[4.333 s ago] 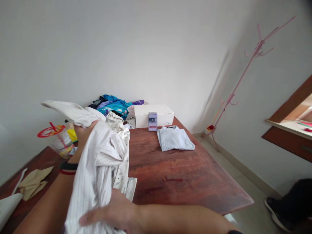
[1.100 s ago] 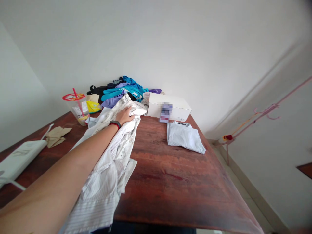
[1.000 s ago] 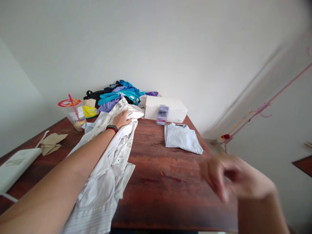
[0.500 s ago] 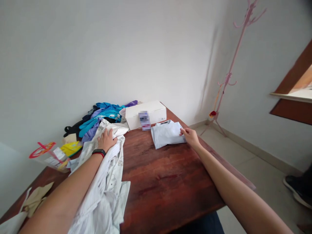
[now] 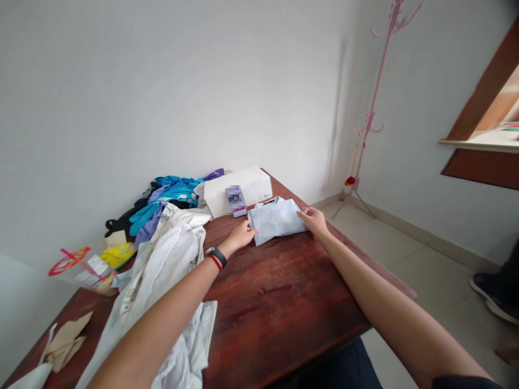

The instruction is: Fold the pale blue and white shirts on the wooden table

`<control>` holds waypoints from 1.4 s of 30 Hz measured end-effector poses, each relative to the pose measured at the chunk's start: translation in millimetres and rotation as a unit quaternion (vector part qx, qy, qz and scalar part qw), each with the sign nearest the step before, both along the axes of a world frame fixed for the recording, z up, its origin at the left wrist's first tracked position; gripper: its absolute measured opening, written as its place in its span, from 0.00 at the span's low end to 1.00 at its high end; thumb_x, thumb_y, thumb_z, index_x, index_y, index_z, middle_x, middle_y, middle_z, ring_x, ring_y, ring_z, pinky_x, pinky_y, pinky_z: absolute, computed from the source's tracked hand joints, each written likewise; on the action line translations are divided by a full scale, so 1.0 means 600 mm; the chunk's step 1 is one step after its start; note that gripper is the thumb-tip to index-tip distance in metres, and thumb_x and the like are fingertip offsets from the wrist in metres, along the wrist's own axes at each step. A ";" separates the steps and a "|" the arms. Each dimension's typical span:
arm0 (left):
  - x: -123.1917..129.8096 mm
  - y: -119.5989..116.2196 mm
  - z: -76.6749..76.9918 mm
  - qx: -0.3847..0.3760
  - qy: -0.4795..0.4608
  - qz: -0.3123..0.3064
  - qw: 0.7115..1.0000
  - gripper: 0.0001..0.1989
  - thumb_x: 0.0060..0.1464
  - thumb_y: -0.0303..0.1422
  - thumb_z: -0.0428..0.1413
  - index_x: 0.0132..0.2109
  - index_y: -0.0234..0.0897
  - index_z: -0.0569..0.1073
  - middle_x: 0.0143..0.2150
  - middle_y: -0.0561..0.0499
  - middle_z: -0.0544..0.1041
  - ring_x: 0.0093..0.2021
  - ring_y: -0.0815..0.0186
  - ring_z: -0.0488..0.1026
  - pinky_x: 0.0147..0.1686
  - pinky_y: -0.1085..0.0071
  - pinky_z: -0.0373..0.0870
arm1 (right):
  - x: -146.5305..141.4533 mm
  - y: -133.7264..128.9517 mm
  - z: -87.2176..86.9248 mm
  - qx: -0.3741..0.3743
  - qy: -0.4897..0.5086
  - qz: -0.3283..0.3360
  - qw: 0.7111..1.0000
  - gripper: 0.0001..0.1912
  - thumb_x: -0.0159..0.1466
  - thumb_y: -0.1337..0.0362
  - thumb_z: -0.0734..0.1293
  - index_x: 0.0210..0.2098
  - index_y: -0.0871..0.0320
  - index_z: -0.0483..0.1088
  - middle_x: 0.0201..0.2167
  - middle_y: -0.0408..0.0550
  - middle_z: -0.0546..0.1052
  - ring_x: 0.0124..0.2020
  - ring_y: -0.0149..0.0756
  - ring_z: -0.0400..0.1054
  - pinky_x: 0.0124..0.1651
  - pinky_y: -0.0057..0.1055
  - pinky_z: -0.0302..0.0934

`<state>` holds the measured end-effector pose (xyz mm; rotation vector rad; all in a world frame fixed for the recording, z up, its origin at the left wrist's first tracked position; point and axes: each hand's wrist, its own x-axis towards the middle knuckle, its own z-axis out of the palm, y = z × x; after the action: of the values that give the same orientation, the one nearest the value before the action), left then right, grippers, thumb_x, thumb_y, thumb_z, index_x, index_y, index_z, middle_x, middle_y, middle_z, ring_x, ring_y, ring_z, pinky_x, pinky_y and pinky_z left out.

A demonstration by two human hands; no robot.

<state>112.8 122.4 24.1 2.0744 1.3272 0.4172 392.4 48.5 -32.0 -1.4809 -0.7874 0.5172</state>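
Note:
A folded light blue shirt [image 5: 278,220] lies on the dark wooden table [image 5: 279,286], its collar toward the wall. At the shirt's left edge is my left hand [image 5: 242,235], fingers closed on the fabric. My right hand [image 5: 315,220] pinches the right edge. A dark band and a red cord circle my left wrist. White and pale patterned clothes [image 5: 174,259] lie in a long heap beneath and beside my left forearm.
Behind the shirt stand a white box [image 5: 259,186] and a small purple pack [image 5: 235,201]. Coloured clothes [image 5: 174,192], a yellow packet [image 5: 117,255] and a clear cup [image 5: 91,273] are left. A pink coat rack [image 5: 379,86] and a person's shoe [image 5: 492,297] are right.
My left hand has left the white clothes and moved right to the folded shirt's left edge. My right hand still grips the right edge. The view has shifted slightly.

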 end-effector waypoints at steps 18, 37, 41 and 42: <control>-0.036 0.000 0.007 -0.237 -0.182 -0.013 0.954 0.21 0.44 0.43 0.67 0.41 0.36 0.72 0.26 0.58 0.68 0.22 0.75 0.64 0.23 0.78 0.58 | -0.023 -0.016 0.024 -0.067 0.231 0.198 0.950 0.09 0.55 0.62 0.74 0.32 0.58 0.74 0.26 0.49 0.80 0.22 0.33 0.70 0.22 0.25 0.60; -0.150 -0.127 -0.025 0.056 -0.001 0.023 0.998 0.20 0.59 0.45 0.55 0.25 0.40 0.62 0.20 0.56 0.65 0.24 0.66 0.64 0.27 0.71 0.50 | -0.104 -0.058 0.055 -0.097 0.209 0.384 0.894 0.19 0.65 0.51 0.71 0.49 0.57 0.76 0.48 0.53 0.82 0.47 0.42 0.77 0.48 0.33 0.70; -0.160 -0.116 -0.042 0.103 -0.053 0.009 0.993 0.21 0.61 0.48 0.53 0.27 0.39 0.65 0.23 0.56 0.68 0.25 0.66 0.66 0.29 0.71 0.55 | -0.109 -0.061 0.061 -0.121 0.178 0.356 0.909 0.21 0.61 0.53 0.74 0.50 0.56 0.75 0.47 0.53 0.82 0.45 0.44 0.77 0.47 0.35 0.71; -0.162 -0.113 -0.043 0.108 -0.068 0.008 0.992 0.20 0.61 0.48 0.53 0.27 0.39 0.65 0.23 0.56 0.68 0.26 0.66 0.67 0.29 0.71 0.56 | -0.110 -0.061 0.062 -0.121 0.173 0.350 0.913 0.21 0.60 0.53 0.75 0.50 0.56 0.75 0.47 0.53 0.82 0.45 0.44 0.77 0.46 0.35 0.71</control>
<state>15.7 54.8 -1.5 2.1662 1.2651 0.7250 326.2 12.0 5.0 -1.2413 -0.9840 1.4225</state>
